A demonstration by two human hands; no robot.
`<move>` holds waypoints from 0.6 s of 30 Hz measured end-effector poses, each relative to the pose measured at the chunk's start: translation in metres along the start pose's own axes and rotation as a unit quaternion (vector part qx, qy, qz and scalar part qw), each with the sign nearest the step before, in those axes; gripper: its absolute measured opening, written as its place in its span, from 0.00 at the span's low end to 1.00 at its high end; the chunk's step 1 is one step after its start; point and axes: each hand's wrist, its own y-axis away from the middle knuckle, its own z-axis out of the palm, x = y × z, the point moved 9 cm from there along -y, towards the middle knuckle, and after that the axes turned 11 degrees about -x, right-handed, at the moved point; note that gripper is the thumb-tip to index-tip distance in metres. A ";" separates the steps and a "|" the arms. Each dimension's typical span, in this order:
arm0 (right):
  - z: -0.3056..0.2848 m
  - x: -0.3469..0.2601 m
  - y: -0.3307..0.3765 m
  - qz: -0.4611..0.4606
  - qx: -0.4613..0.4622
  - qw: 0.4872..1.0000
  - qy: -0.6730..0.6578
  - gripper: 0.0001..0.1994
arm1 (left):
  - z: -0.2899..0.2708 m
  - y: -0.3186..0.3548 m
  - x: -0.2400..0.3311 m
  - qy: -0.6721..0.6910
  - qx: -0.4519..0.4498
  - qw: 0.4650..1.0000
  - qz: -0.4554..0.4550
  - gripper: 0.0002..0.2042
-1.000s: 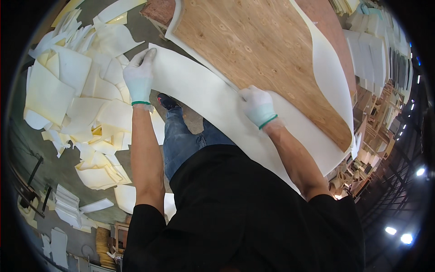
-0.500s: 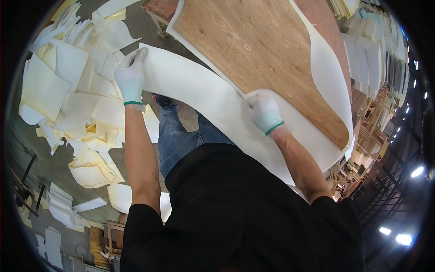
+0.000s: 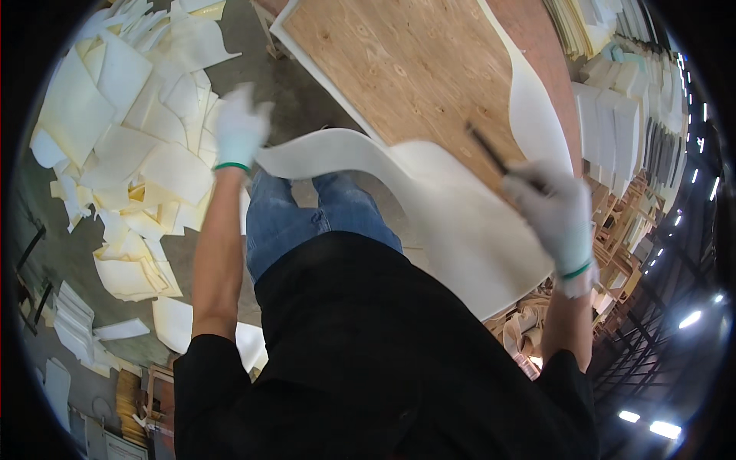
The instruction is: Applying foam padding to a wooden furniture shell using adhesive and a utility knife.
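Observation:
A white foam sheet (image 3: pixel 475 199) hangs over the near side of the plywood panel (image 3: pixel 414 69), its long narrow tail (image 3: pixel 322 151) curving left in front of my legs. Beside the tail's end, my left hand (image 3: pixel 241 130) is raised in a white glove, blurred, with thumb and fingers looking apart and no foam between them. My gloved right hand (image 3: pixel 548 203) is closed around a slim dark tool (image 3: pixel 487 147), its tip pointing up and left over the plywood; blur hides its exact kind. White foam also borders the panel's far right edge (image 3: pixel 537 115).
Loose white and yellowish foam offcuts (image 3: pixel 123 153) lie heaped on the floor at the left. Stacked foam sheets (image 3: pixel 613 115) stand at the far right, with wooden frames (image 3: pixel 617 230) nearer. A reddish-brown tabletop (image 3: pixel 540 38) shows beyond the panel.
My left hand has let go of the foam tail, which has dropped and curled. My right hand has left the foam, moved right, and now shows the dark tool.

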 end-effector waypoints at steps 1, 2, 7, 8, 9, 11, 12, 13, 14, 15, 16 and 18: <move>-0.018 0.014 0.003 0.035 0.033 0.999 -0.011 0.09 | 0.012 0.012 0.057 0.117 -0.090 0.988 0.034 0.24; -0.026 0.017 0.003 0.070 0.046 0.995 -0.056 0.09 | 0.014 0.031 0.104 0.221 -0.152 0.961 0.070 0.23; -0.033 0.010 -0.006 0.063 0.082 0.993 -0.065 0.09 | 0.082 0.103 0.189 0.329 -0.340 0.880 0.037 0.33; -0.030 0.007 -0.010 0.062 0.075 0.994 -0.055 0.09 | 0.104 0.122 0.189 0.356 -0.387 0.850 -0.020 0.35; -0.023 0.000 -0.015 0.035 0.048 0.997 -0.041 0.08 | 0.123 0.129 0.193 0.366 -0.384 0.847 -0.028 0.35; -0.008 -0.012 -0.027 -0.069 0.005 0.996 0.051 0.07 | 0.151 0.138 0.194 0.472 -0.317 0.818 -0.086 0.35; -0.002 -0.008 -0.035 -0.066 -0.001 0.996 0.058 0.07 | 0.158 0.143 0.197 0.479 -0.318 0.814 -0.090 0.35; 0.013 -0.017 -0.043 -0.120 -0.027 0.987 0.105 0.07 | 0.155 0.143 0.202 0.532 -0.321 0.778 -0.092 0.32; 0.028 -0.029 -0.048 -0.175 -0.053 0.971 0.154 0.08 | 0.155 0.143 0.208 0.584 -0.320 0.740 -0.093 0.28; 0.042 -0.030 -0.055 -0.183 -0.084 0.959 0.202 0.07 | 0.154 0.143 0.211 0.590 -0.315 0.737 -0.098 0.28; 0.052 -0.028 -0.064 -0.189 -0.092 0.955 0.207 0.07 | 0.161 0.147 0.208 0.646 -0.299 0.682 -0.166 0.24; 0.081 -0.020 -0.075 -0.215 -0.144 0.930 0.261 0.06 | 0.176 0.156 0.214 0.702 -0.275 0.614 -0.234 0.20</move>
